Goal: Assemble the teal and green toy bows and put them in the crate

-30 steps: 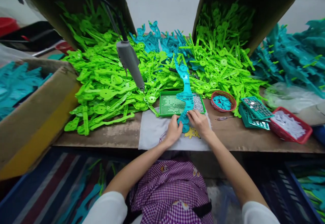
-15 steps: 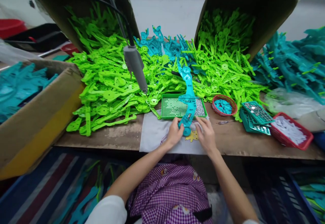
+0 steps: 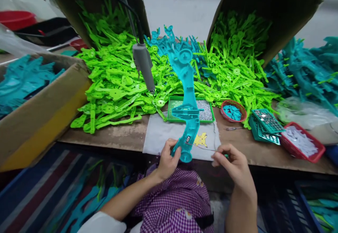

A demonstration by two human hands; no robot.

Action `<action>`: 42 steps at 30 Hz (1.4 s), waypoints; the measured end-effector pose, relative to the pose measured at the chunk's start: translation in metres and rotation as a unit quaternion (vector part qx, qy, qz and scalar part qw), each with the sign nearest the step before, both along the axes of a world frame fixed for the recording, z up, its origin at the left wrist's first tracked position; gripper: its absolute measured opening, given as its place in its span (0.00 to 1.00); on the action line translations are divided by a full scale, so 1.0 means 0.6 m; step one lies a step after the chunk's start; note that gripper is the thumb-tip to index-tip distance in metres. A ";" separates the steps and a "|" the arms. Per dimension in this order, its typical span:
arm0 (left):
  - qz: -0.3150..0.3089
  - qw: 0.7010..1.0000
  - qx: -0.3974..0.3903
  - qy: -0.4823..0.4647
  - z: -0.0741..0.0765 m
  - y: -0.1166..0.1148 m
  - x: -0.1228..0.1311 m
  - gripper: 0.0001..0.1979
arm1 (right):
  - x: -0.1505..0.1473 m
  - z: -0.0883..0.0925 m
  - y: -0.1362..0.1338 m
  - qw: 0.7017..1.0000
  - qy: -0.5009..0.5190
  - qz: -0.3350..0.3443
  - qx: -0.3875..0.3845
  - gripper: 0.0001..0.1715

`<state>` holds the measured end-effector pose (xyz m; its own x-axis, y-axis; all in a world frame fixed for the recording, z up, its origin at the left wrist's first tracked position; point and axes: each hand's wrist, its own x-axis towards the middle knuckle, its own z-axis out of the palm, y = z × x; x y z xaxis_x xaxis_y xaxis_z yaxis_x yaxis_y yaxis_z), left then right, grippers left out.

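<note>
My left hand [image 3: 170,159] grips the lower end of a long blue plastic part [image 3: 188,93] with round discs at both ends and a crosspiece in the middle. The part stands tilted over the cloth, its upper end toward the heap. From a small slot near its lower end runs a thin wire [image 3: 202,148], drawn sideways to my right hand [image 3: 232,162], whose thumb and forefinger are pinched on it. Behind the part, a green tray [image 3: 170,120] of small metal pieces is partly hidden.
A grey electric screwdriver [image 3: 144,67] hangs above heaped green plastic parts [image 3: 118,92]. On the right are a red basket of blue pieces [image 3: 222,113], stacked green trays [image 3: 268,122] and a red basket of white pieces [image 3: 318,152]. A cardboard box [image 3: 60,95] stands left.
The blue part has come nearer to me and lower in view, with my left hand still on it. My right hand has moved away to the right, pulling the wire out taut.
</note>
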<state>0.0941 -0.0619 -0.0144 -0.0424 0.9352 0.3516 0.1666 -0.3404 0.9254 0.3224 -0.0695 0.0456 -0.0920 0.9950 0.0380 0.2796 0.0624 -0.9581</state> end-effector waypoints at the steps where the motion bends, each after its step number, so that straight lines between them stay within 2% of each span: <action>1: 0.012 1.000 -0.008 0.001 -0.004 -0.011 -0.001 0.04 | -0.010 0.010 0.000 1.000 0.017 -0.019 -0.003 0.09; 4: 0.058 0.997 -0.052 0.001 -0.020 -0.026 0.000 0.04 | -0.041 0.008 0.020 0.995 0.088 -0.035 -0.025 0.15; 8: 0.120 0.982 -0.148 -0.013 -0.040 0.001 0.003 0.08 | -0.059 -0.037 0.034 0.978 0.191 -0.040 -0.069 0.18; 11: 0.093 0.977 -0.189 -0.033 -0.046 0.031 0.006 0.12 | -0.066 -0.061 0.026 0.978 0.191 -0.027 -0.080 0.20; 13: 0.067 0.981 -0.181 -0.016 -0.043 0.041 0.007 0.17 | -0.075 -0.070 0.022 0.985 0.151 -0.062 -0.058 0.23; 15: 0.089 0.986 -0.134 0.041 -0.033 0.039 0.007 0.22 | -0.089 -0.076 0.021 0.988 0.103 -0.115 -0.018 0.26; 17: 0.112 0.985 -0.071 0.112 -0.016 0.032 0.007 0.25 | -0.101 -0.080 0.022 0.988 0.066 -0.136 0.016 0.25; 19: 0.076 0.983 -0.034 0.165 0.003 0.027 0.010 0.19 | -0.111 -0.082 0.023 0.991 0.042 -0.120 0.038 0.19; 21: 0.009 0.982 -0.031 0.185 0.017 0.031 0.016 0.11 | -0.116 -0.083 0.022 0.994 0.023 -0.093 0.058 0.14; 24: -0.049 0.989 -0.045 0.131 0.023 0.045 0.026 0.06 | -0.118 -0.084 0.020 0.992 0.015 -0.100 0.075 0.17; 26: -0.064 0.993 -0.046 0.088 0.019 0.052 0.029 0.06 | -0.115 -0.086 0.018 0.990 0.025 -0.123 0.061 0.16; 28: -0.066 0.994 -0.044 0.075 0.014 0.053 0.028 0.06 | -0.111 -0.088 0.017 0.991 0.024 -0.123 0.041 0.12; 30: -0.069 0.994 -0.042 0.078 0.012 0.051 0.024 0.07 | -0.106 -0.088 0.018 0.994 -0.001 -0.096 0.042 0.09; 36: -0.077 0.990 -0.042 0.110 0.017 0.052 0.010 0.07 | -0.098 -0.077 0.026 0.994 -0.061 -0.021 0.093 0.08; 42: -0.109 0.990 -0.044 0.075 0.013 0.053 0.005 0.06 | -0.089 -0.073 0.029 0.991 -0.086 0.026 0.103 0.08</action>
<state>0.0970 -0.0300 -0.0068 0.2098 0.9438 0.2552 0.2357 -0.3022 0.9236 0.2689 -0.0519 0.0018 -0.1666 0.9616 0.2180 0.4294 0.2697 -0.8619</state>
